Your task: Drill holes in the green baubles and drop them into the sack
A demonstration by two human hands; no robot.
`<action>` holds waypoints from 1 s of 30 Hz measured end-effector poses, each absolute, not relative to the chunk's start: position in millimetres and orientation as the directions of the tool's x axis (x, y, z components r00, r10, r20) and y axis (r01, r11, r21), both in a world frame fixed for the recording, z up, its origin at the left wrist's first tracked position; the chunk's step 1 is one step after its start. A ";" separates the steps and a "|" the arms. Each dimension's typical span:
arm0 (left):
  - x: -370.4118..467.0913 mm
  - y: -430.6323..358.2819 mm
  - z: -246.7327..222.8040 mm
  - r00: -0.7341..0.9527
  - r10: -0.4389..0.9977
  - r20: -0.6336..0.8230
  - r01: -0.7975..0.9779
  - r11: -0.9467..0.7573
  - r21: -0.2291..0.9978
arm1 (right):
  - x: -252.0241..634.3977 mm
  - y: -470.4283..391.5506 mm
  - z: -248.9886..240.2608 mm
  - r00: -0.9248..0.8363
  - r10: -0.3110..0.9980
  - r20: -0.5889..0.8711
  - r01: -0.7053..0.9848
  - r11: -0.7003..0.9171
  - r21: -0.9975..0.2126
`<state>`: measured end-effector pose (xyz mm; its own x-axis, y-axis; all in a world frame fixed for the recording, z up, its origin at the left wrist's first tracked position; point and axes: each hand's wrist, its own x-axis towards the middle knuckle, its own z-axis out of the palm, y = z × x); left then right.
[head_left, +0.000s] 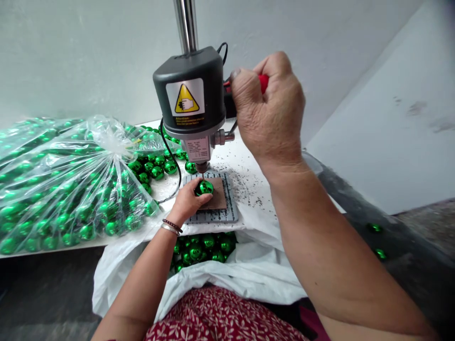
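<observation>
Between the thumb and fingers of my left hand point(189, 199) is a shiny green ball point(205, 188). It rests on a brown board point(221, 193) that lies on the grey base plate point(229, 217) of a drill press point(190, 90). The drill's chuck point(202, 167) and thin bit are directly over the ball. Whether the bit touches or enters the ball, I cannot tell. Up at the right, my right hand point(272, 109) is wrapped round the red-gripped lever point(263, 84) of the press.
A clear plastic bag point(71, 189) full of green balls lies on the white table point(254, 163) at left, loose balls beside it. Dark shavings surround the base. Below the table edge, a white sack point(256, 270) holds more balls. Two balls point(375, 228) lie on the floor at right.
</observation>
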<state>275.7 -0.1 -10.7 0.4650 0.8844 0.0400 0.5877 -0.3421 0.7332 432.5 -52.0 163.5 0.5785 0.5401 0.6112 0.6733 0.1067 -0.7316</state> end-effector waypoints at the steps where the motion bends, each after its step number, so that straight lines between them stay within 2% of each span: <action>1: 276.8 -0.1 -12.0 0.470 0.880 0.060 0.589 -0.364 0.721 | 432.7 -52.1 164.1 0.579 0.536 0.615 0.674 0.110 -0.730; 4: 278.8 1.5 -15.9 0.474 0.879 0.052 0.558 -0.345 0.755 | 432.2 -51.9 165.0 0.587 0.535 0.608 0.666 0.109 -0.738; 7: 279.1 3.5 -19.2 0.458 0.888 -0.022 0.481 -0.227 0.846 | 431.1 -53.0 161.1 0.580 0.522 0.626 0.659 0.151 -0.737; 12: 278.8 4.8 -21.9 0.457 0.886 -0.071 0.440 -0.156 0.884 | 429.5 -61.7 143.1 0.497 0.433 0.752 0.720 0.279 -0.636; 21: 278.2 0.7 -17.8 0.473 0.880 -0.042 0.454 -0.203 0.867 | 427.4 -77.9 121.9 0.419 0.370 0.830 0.847 0.171 -0.504; 30: 277.8 0.7 -22.6 0.471 0.882 -0.018 0.476 -0.237 0.847 | 423.3 -84.9 108.7 0.434 0.367 0.823 0.861 0.101 -0.499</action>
<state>277.8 0.7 -22.6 0.4714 0.8817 -0.0185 0.4760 -0.2368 0.8470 423.3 -84.9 108.7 0.4338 0.3671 0.8229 0.8608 0.1009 -0.4988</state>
